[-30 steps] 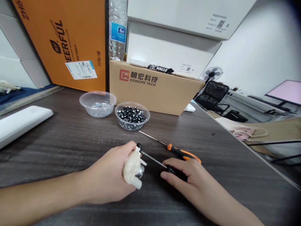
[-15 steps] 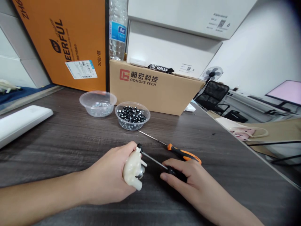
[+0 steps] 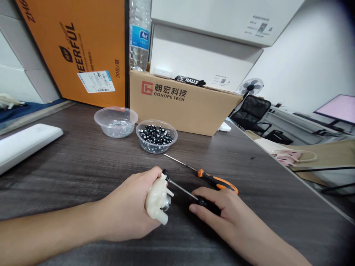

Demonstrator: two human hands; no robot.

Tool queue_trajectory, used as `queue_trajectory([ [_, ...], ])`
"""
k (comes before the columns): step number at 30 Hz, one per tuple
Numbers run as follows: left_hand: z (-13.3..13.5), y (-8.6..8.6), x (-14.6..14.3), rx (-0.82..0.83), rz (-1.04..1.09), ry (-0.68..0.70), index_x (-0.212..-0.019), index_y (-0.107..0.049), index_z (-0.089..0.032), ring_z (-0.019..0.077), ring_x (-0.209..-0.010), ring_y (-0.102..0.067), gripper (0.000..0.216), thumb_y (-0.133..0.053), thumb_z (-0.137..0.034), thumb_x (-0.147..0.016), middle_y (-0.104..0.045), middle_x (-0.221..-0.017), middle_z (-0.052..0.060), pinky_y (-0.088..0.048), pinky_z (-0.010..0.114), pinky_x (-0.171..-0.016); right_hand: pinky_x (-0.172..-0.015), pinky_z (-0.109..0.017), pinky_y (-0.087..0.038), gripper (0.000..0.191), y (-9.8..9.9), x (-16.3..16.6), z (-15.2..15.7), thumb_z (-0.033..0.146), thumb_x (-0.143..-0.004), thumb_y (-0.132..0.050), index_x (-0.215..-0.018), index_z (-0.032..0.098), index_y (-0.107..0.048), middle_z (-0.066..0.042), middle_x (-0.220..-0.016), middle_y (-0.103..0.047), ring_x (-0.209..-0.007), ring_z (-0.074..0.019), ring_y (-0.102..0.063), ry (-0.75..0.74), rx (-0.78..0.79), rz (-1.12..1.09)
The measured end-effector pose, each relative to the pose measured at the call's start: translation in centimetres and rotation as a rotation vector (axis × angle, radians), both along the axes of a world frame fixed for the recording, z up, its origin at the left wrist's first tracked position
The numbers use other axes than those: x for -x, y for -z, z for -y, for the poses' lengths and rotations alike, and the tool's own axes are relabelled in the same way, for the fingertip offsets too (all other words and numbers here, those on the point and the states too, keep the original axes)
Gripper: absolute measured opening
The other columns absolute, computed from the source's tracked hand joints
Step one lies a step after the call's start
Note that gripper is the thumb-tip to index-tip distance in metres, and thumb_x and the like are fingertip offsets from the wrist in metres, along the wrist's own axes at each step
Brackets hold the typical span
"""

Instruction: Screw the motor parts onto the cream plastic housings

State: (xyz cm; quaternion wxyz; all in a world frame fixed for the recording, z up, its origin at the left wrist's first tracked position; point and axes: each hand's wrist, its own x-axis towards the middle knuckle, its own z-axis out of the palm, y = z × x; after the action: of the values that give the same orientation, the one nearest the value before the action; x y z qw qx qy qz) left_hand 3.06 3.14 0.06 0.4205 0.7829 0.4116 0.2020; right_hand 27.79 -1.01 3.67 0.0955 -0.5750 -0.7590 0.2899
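1. Farthest left, a white slab (image 3: 27, 142) lies on the dark counter (image 3: 83, 166), with an orange carton (image 3: 83, 51) upright behind it.
2. A clear bowl (image 3: 115, 122) of tiny metal bits sits near the carton.
3. The left hand (image 3: 130, 210) rests on the counter, its fingers clenched around a cream plastic part (image 3: 155, 199).
4. A second bowl (image 3: 156, 136) holds dark round pieces, just in front of a brown box (image 3: 180, 107).
5. A thin screwdriver (image 3: 181, 188) touches the top of the part with its tip.
6. The right hand (image 3: 222, 214) grasps its black handle in its fingers.
7. An orange screwdriver (image 3: 213, 180) lies loose just behind that hand.
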Motion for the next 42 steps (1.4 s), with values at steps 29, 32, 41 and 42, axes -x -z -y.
queue_trajectory([
  [29, -0.09, 0.13, -0.02, -0.019, 0.003, -0.004, -0.083, -0.042, -0.027, 0.0126, -0.065, -0.05, 0.031, -0.068, -0.019, -0.069, -0.058, -0.076, -0.01, -0.038, 0.028, -0.057, -0.072, -0.032, -0.047, 0.026, 0.09, -0.27, 0.34, 0.045, -0.105, -0.054, -0.093, 0.029, -0.07, 0.004, -0.089, -0.074, -0.081, -0.0191, -0.068, -0.002, 0.017, 0.014],
  [32, -0.01, 0.08, 0.0, -0.015, -0.005, -0.008, -0.084, -0.043, -0.027, 0.013, -0.066, -0.052, 0.031, -0.069, -0.019, -0.068, -0.059, -0.078, -0.009, -0.039, 0.028, -0.057, -0.072, -0.031, -0.047, 0.027, 0.11, -0.28, 0.38, 0.045, -0.105, -0.053, -0.092, 0.028, -0.07, 0.004, -0.087, -0.074, -0.08, -0.0189, -0.068, 0.001, 0.014, 0.012],
  [41, 0.03, 0.02, 0.03, -0.019, -0.002, -0.003, -0.083, -0.043, -0.027, 0.0127, -0.064, -0.051, 0.03, -0.067, -0.018, -0.068, -0.059, -0.077, -0.01, -0.039, 0.028, -0.056, -0.071, -0.03, -0.046, 0.027, 0.19, -0.12, -0.06, 0.045, -0.105, -0.054, -0.091, 0.028, -0.069, 0.005, -0.087, -0.074, -0.08, -0.0178, -0.068, 0.0, 0.023, 0.002],
  [42, -0.01, 0.01, 0.01, -0.019, -0.003, -0.003, -0.083, -0.043, -0.027, 0.0127, -0.064, -0.051, 0.03, -0.067, -0.018, -0.068, -0.059, -0.077, -0.01, -0.039, 0.028, -0.056, -0.071, -0.03, -0.046, 0.027, 0.16, -0.1, -0.06, 0.046, -0.105, -0.053, -0.091, 0.028, -0.069, 0.005, -0.087, -0.074, -0.08, -0.0179, -0.068, 0.001, 0.022, 0.003],
])
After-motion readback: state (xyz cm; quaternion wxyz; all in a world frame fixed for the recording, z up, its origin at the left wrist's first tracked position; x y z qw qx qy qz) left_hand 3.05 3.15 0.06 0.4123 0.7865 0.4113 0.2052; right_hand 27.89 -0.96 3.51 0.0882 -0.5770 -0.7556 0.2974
